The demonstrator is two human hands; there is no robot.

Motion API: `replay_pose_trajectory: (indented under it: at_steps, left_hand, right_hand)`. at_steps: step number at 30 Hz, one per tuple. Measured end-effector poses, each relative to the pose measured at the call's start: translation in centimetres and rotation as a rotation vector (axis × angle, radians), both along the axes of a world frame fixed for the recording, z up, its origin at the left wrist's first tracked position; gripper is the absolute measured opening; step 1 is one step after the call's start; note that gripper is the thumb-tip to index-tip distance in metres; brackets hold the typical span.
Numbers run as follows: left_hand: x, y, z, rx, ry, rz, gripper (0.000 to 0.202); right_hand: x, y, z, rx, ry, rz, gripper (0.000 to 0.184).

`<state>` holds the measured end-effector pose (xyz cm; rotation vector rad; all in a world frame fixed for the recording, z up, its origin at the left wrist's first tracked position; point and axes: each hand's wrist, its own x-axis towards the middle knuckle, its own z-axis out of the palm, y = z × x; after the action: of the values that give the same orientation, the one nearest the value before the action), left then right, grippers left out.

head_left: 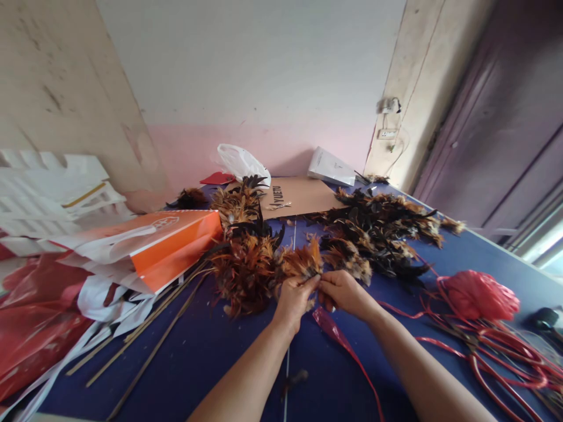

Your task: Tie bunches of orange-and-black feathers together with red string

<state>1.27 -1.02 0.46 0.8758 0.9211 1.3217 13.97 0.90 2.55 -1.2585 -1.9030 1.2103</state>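
Tuft of orange-brown feathers (303, 261), likely light, soft and easily bent, sits above the dark-blue surface (229, 351), fingers of the left hand (294, 299) clamped on its base, probably the best hold, the right hand's (345, 293) together beside them

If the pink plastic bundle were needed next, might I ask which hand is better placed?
Probably the right hand: the pink plastic bundle lies on that side, while the left hand is farther away, pinching a feather bunch.
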Motion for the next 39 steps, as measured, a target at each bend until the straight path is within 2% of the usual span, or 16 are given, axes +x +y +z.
replay_pose_trajectory:
  at_steps: [8,13,21,24,28,34,39]
  left_hand:
    - [0.3,-0.1,-0.1,0.01,-0.011,-0.033,0.029]
    - [0.4,-0.3,0.0,-0.008,-0.039,-0.042,0.03]
    - [0.7,-0.3,0.3,-0.089,-0.018,0.115,0.032]
    - [0.6,-0.2,0.3,-0.081,-0.003,0.127,0.036]
    - [0.3,0.0,0.1,-0.063,-0.015,0.114,0.033]
    - [-0.2,0.3,0.1,-0.043,-0.034,0.053,0.027]
    - [-0.2,0.2,0.5,-0.041,-0.042,0.023,0.028]
  right_hand:
    - [-0.3,-0.1,0.0,-0.027,-0.006,0.01,0.027]
    - [-0.2,-0.2,0.3,0.033,-0.003,0.005,0.025]
    - [-0.7,-0.2,-0.7,0.217,-0.175,-0.036,0.026]
    - [-0.7,-0.3,-0.7,0.251,-0.227,-0.024,0.023]
    - [0.6,-0.2,0.4,0.218,-0.237,0.061,0.019]
    - [2.5,0.0,2.1,0.126,-0.347,0.064,0.019]
    - [3.0,-0.8,1.9,0.123,-0.488,0.182,0.016]
